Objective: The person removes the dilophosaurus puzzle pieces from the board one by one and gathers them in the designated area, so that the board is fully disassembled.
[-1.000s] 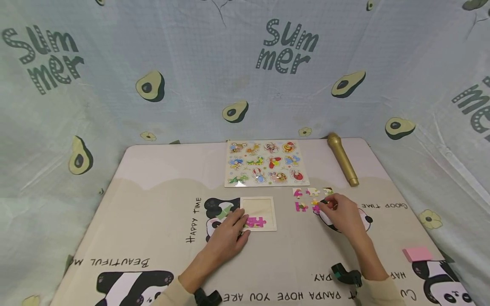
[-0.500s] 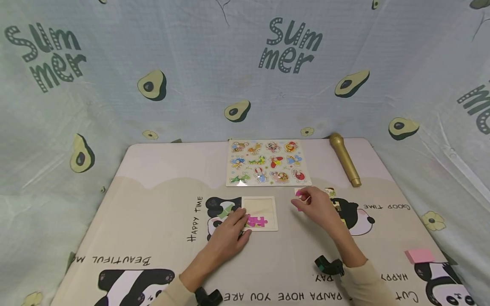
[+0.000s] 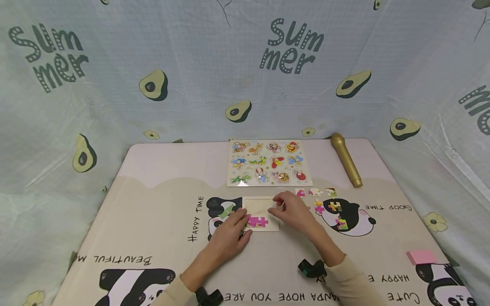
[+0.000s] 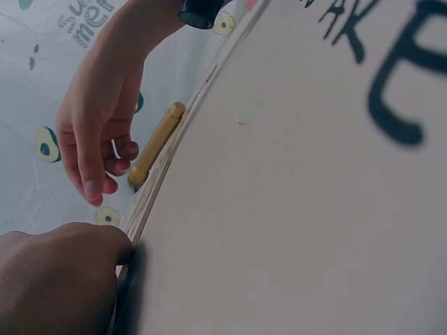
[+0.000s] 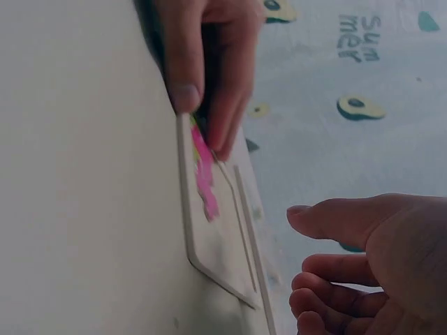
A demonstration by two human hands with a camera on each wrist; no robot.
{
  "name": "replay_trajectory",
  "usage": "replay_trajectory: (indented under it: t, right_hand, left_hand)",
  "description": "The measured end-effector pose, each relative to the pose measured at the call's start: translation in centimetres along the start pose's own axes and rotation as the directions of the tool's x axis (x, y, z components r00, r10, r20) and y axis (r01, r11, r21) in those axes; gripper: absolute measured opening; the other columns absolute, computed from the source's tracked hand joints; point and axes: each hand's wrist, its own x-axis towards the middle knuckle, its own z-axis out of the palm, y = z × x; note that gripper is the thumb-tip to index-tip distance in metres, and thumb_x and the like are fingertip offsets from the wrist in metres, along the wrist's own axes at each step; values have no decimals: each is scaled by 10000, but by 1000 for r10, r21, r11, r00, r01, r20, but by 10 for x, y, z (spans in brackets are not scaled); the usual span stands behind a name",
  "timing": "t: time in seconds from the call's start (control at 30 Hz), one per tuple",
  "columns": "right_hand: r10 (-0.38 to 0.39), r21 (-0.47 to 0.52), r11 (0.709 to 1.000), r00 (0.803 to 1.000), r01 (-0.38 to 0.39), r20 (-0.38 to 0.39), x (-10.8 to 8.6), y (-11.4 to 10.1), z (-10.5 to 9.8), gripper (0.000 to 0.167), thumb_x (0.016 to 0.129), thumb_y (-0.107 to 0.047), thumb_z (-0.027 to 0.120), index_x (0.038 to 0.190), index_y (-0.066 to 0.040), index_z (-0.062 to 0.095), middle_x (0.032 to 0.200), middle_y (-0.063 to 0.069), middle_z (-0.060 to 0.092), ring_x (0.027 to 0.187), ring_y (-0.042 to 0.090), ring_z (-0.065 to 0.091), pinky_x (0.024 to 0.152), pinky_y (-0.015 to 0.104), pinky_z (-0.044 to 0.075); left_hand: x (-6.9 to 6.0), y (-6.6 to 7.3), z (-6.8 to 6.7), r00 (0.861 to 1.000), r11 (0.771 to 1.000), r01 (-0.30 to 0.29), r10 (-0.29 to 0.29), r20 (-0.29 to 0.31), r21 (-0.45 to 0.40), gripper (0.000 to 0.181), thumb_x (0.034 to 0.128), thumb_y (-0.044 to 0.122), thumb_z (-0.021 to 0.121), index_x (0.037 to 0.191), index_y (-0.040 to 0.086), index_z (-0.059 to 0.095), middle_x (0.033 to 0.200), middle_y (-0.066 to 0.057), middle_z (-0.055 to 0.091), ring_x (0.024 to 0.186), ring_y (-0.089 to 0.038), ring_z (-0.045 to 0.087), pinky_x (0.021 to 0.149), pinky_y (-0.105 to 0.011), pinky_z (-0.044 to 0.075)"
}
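A shallow square puzzle tray [image 3: 276,221] lies mid-table with a few joined pink jigsaw pieces [image 3: 258,222] along its near side. My left hand [image 3: 228,231] holds the left end of the tray, thumb at the near rim and fingers over it. Above the right rim is my right hand [image 3: 294,212], thumb and index finger apart; in the right wrist view nothing shows between them. Right of the tray lie several loose jigsaw pieces, among them a pink and yellow jigsaw piece [image 3: 319,207] and a green and pink jigsaw piece [image 3: 342,223]. The right hand partly hides one piece.
An insect picture board [image 3: 269,163] lies behind the tray. To its right is a gold microphone-shaped object [image 3: 346,160]. A pink block [image 3: 421,257] sits near the table's right edge. A printed cloth [image 3: 191,85] hangs around the table.
My right hand has moved left from the loose jigsaw pieces to the tray's right rim, uncovering pieces behind it. My left hand stays on the tray.
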Motion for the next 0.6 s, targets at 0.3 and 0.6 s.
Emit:
replay_trajectory:
  t: [0.3, 0.6]
  right_hand:
    - [-49, -17, 999, 996, 50, 69, -2, -9, 25, 280, 838, -270, 808, 1038, -88, 733, 882, -23, 591, 791, 103, 512, 700, 225, 485]
    - [-91, -65, 993, 994, 95, 65, -8, -11, 37, 277, 837, -271, 816, 1015, -78, 728, 897, -17, 564, 786, 98, 479, 692, 239, 460]
  left_hand:
    - [0, -1, 0, 1000, 1000, -19, 19, -18, -1, 448, 914, 272, 717, 1257, -12, 671, 1363, -155, 624, 1301, -297, 595, 1102, -455, 476]
    - [0, -1, 0, 1000, 1000, -3, 3, -7, 4, 446, 921, 284, 706, 1257, -6, 671, 1372, -147, 620, 1307, -295, 590, 1105, -452, 472]
